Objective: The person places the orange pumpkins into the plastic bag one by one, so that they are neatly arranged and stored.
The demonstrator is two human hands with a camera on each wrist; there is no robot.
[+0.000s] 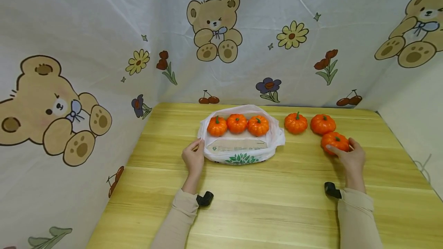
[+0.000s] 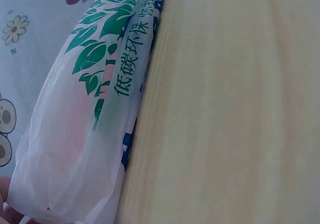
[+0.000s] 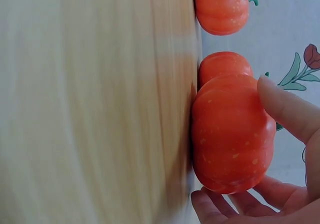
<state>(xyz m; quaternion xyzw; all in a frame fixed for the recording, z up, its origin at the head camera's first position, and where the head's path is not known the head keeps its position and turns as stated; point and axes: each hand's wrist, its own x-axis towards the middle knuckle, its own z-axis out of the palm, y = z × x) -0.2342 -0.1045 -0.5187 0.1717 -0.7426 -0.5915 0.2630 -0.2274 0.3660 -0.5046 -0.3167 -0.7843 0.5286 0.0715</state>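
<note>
My left hand [image 1: 194, 159] pinches the left edge of a white plastic bag [image 1: 273, 150] with green leaf print. Its mouth is spread open, and three small orange pumpkins [image 1: 237, 123] sit in a row inside. In the left wrist view, the bag's printed side [image 2: 65, 149] fills the left part, with only some fingertips [image 2: 6, 204] at the corner. On the right, my right hand [image 1: 353, 161] grips an orange pumpkin [image 3: 232, 134], thumb on its upper side and fingers curled around the far side. That pumpkin is low at the tabletop, close to another pumpkin [image 1: 323, 124].
One more pumpkin [image 1: 295, 122] with a green stem stands between the bag and the right-hand pair. The light wooden table [image 1: 263, 199] meets a cloth backdrop [image 1: 256, 64] printed with bears and flowers. Each wrist wears a small black camera [image 1: 205, 199].
</note>
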